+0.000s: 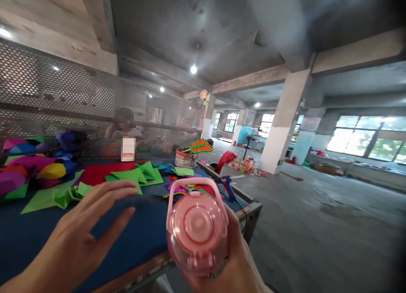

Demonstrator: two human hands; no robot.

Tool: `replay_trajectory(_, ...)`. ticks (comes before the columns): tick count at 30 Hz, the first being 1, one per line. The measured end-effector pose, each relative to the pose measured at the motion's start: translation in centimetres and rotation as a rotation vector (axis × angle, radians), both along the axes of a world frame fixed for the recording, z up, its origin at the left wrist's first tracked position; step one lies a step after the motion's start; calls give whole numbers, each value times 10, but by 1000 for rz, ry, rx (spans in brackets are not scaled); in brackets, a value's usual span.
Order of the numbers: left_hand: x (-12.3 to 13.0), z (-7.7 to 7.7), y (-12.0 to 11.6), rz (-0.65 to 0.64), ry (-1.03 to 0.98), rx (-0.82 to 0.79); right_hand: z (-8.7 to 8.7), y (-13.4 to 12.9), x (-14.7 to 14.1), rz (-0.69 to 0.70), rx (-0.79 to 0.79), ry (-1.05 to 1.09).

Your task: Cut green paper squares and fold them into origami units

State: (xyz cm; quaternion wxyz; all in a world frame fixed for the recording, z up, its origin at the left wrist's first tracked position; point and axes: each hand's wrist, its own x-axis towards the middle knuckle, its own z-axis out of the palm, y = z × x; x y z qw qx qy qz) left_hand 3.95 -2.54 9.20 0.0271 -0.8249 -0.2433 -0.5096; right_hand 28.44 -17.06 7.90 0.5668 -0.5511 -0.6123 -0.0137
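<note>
A pink bottle with a closed lid and a raised carrying loop is seen from above, close to the camera. My right hand is wrapped round its right side and underside. To the left, my left hand hovers over the blue table top, fingers apart and holding nothing, a short way from the bottle. Beyond it lie folded green papers and a red sheet. Scissors with yellow handles, partly hidden by the bottle, rest among coloured scraps.
A blue glue gun with a cord lies at the table's right edge. Behind are a woven basket, a striped insole-shaped piece and a pale box. Colourful paper shapes pile up at left, before a perforated metal screen.
</note>
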Motion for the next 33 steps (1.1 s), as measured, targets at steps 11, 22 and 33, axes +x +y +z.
replay_trajectory(11, 74, 0, -39, -501, -88, -567, -10, 5, -6, 241, -187, 232)
replay_trajectory(22, 89, -4, -43, -549, -290, -713, -36, 15, -19, 165, -86, 203)
replay_trajectory(33, 67, -8, -32, -699, -236, -734, -35, 20, -19, 38, -9, 93)
